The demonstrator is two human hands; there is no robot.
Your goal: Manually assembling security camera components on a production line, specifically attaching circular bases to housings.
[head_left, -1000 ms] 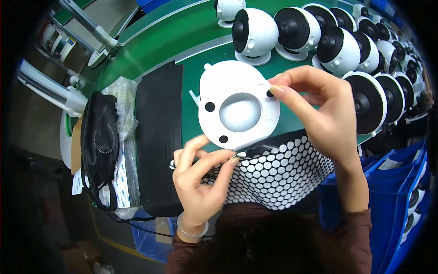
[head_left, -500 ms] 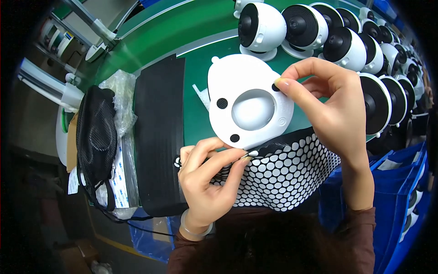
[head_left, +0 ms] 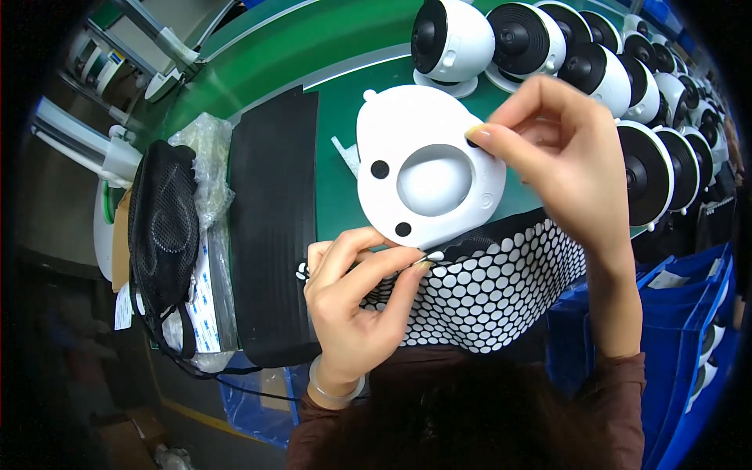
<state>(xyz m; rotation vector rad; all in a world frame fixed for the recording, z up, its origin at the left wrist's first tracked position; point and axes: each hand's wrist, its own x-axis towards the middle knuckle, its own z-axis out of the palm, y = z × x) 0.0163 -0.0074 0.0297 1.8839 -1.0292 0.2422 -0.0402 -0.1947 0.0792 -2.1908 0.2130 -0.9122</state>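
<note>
A white rounded plastic housing [head_left: 423, 117] with an oval opening lies in front of me. Black round pads [head_left: 380, 170] are stuck on its face. At its upper right edge, the thumb of my right hand [head_left: 560, 149] presses on another black pad, mostly hidden under the tip; the other fingers are curled and slightly blurred. My left hand [head_left: 352, 301] sits below the housing, thumb and forefinger pinched on the upper edge of a curved sheet of round pads [head_left: 486, 305], white dots on black. A small pale tip shows beside those fingertips; I cannot tell what it is.
Several white ball-shaped devices with black fronts [head_left: 525, 39] stand at the far right. Left of the housing lie a black flat sheet [head_left: 274, 227], clear plastic wrap [head_left: 207, 157] and a black mesh pouch [head_left: 164, 227]. A blue fabric bin [head_left: 658, 337] is at right.
The forefinger of my right hand has lifted a little from the pad, while its thumb stays there. My left hand keeps its pinch on the sheet. The whole scene sits slightly higher in view.
</note>
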